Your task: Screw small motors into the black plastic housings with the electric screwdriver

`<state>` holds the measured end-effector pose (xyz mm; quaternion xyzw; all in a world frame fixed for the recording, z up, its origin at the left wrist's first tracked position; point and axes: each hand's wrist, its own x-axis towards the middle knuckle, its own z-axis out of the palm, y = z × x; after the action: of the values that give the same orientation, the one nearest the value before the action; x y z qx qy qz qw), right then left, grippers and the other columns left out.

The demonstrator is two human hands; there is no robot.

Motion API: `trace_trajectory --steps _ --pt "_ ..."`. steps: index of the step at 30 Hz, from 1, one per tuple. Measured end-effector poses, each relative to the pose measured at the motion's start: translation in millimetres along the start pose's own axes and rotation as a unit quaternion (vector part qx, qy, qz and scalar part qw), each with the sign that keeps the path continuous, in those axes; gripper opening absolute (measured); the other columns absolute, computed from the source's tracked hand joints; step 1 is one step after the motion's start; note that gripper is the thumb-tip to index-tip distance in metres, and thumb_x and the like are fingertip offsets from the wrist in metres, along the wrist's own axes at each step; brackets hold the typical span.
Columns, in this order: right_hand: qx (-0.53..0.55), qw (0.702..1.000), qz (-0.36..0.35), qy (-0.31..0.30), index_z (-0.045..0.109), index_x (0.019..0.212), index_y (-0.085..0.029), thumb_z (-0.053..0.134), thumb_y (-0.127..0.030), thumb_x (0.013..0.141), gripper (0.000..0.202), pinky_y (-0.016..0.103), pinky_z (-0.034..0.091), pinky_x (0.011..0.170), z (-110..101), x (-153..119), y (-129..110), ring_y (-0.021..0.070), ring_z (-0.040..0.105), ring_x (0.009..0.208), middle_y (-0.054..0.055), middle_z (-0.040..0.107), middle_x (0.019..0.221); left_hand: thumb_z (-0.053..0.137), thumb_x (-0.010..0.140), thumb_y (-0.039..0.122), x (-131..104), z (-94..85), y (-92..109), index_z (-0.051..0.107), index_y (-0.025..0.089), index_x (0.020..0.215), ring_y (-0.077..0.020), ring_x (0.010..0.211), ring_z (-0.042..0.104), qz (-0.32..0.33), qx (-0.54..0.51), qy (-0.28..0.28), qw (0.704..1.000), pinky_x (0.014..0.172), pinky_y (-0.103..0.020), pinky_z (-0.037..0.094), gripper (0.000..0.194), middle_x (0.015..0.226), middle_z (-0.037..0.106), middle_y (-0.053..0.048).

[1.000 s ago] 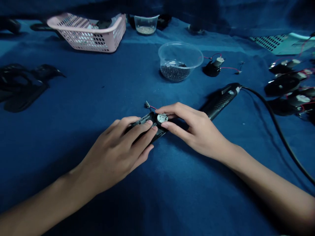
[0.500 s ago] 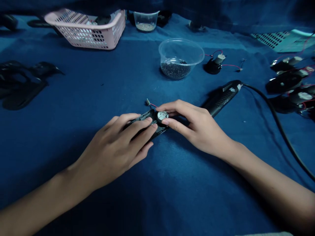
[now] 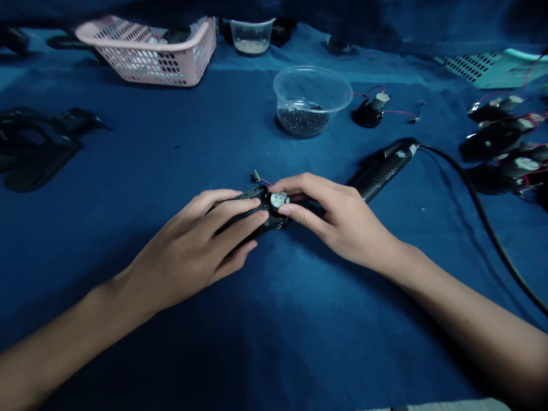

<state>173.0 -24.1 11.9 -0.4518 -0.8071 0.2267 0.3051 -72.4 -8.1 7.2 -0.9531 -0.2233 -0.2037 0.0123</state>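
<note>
My left hand (image 3: 201,242) lies over a black plastic housing (image 3: 257,197), its fingers closed on the long shell and partly hiding it. At the shell's right end, my right hand (image 3: 329,214) pinches a small motor (image 3: 279,199) with a pale round end face, between thumb and forefinger. The motor sits at or in the housing; how deep I cannot tell. A small connector (image 3: 256,176) on a red wire sticks out just behind the fingers.
A black corded tool (image 3: 385,168) lies right of my hands, its cable (image 3: 479,211) curving rightward. Behind stand a clear tub (image 3: 312,103) of small dark screws, a pink basket (image 3: 149,63) and a motor assembly (image 3: 370,111). Black parts (image 3: 38,148) lie left, more wired assemblies (image 3: 492,140) right.
The housing has tilted slightly under my left hand, showing less of its inside. Both hands keep their hold, and the motor stays between my right fingers.
</note>
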Motion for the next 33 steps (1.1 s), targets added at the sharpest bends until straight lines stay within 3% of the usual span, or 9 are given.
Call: trace_trajectory --steps 6,21,28,33 --pt "0.012 1.0 0.001 -0.005 0.059 0.121 -0.02 0.051 -0.03 0.098 0.026 0.032 0.049 0.097 0.2 -0.6 0.0 0.0172 0.062 0.109 0.003 0.065 0.121 0.06 0.089 0.02 -1.5 -2.9 0.5 0.052 0.02 0.132 -0.0266 0.125 0.052 -0.012 0.0 0.019 1.0 0.106 -0.046 0.048 0.044 0.13 0.058 -0.008" --pt "0.013 1.0 -0.004 0.0 0.059 0.12 -0.018 0.053 -0.027 0.097 0.025 0.026 0.047 0.095 0.6 -0.4 -0.1 0.0134 0.061 0.107 0.002 0.065 0.119 0.059 0.091 0.023 1.0 -3.4 2.6 0.055 0.018 0.131 -0.0248 0.12 0.054 -0.006 0.003 -0.023 1.0 0.103 -0.041 0.049 0.04 0.125 0.061 -0.006" --pt "0.015 1.0 -0.011 0.0 0.06 0.12 -0.015 0.055 -0.026 0.096 0.027 0.02 0.045 0.097 0.5 -0.6 0.0 0.0107 0.06 0.107 0.001 0.065 0.119 0.054 0.095 0.021 0.9 -7.0 2.6 0.049 0.014 0.136 -0.0279 0.121 0.054 0.032 0.06 -0.064 0.996 0.098 -0.044 0.052 0.042 0.129 0.061 -0.005" --pt "0.018 1.0 -0.006 -0.002 0.059 0.12 -0.016 0.055 -0.026 0.096 0.026 0.021 0.045 0.097 0.9 -0.3 -0.1 0.0106 0.06 0.108 0.001 0.064 0.12 0.053 0.095 0.021 0.9 -6.5 2.3 0.049 0.015 0.137 -0.0275 0.122 0.054 0.035 0.061 -0.063 0.996 0.098 -0.045 0.052 0.042 0.131 0.06 -0.004"
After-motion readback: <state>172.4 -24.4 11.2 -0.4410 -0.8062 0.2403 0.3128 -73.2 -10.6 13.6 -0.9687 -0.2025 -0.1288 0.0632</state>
